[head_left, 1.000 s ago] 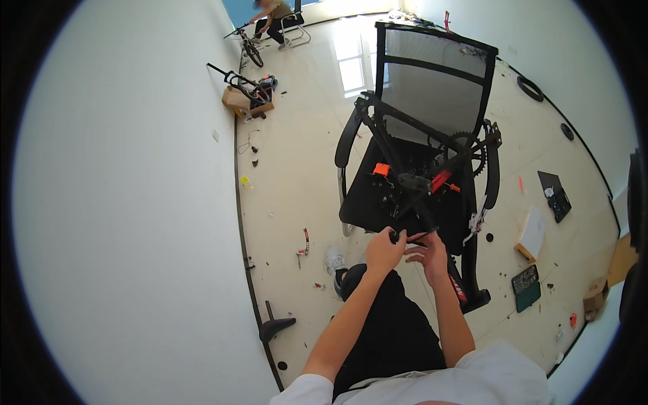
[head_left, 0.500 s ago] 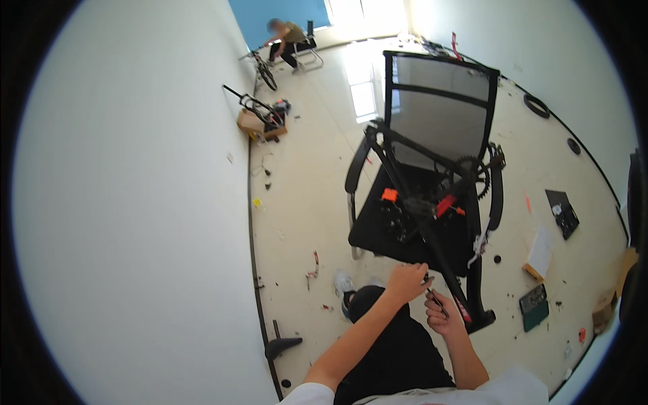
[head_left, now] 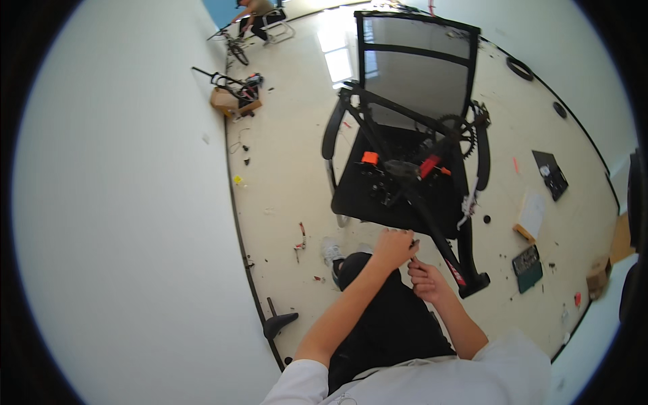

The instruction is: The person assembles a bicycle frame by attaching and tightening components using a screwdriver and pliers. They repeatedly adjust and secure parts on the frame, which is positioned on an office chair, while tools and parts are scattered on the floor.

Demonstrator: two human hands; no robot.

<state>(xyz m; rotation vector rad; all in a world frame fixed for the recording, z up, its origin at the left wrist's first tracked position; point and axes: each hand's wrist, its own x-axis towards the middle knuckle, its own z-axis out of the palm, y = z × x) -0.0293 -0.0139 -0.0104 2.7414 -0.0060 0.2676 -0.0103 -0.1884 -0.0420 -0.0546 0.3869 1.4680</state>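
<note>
My left hand (head_left: pixel 395 248) is closed in a pinch in front of the chair seat, around something small and dark that I cannot make out. Just below it and to its right, my right hand (head_left: pixel 425 280) has its fingers curled round a slim dark rod-like tool (head_left: pixel 414 262), whose tip reaches up to the left fingertips. A black bicycle frame (head_left: pixel 426 219) with a crank and chainring (head_left: pixel 466 137) leans across the black mesh office chair (head_left: pixel 415 66), close beyond both hands. On the seat lie an orange piece (head_left: pixel 370 158) and several small dark parts.
Right of the chair, a green tool case (head_left: pixel 530 275), a white box (head_left: pixel 531 216) and a black case (head_left: pixel 551 175) lie on the floor. A bicycle saddle (head_left: pixel 278 324) rests by the left wall. Farther off are a cardboard box (head_left: pixel 226 101) and a seated person (head_left: pixel 255 13) beside a small bicycle.
The whole scene has shifted up and left in the picture as my view tilts down. My hands stay close together, and the right hand has turned, so less of the slim tool shows.
</note>
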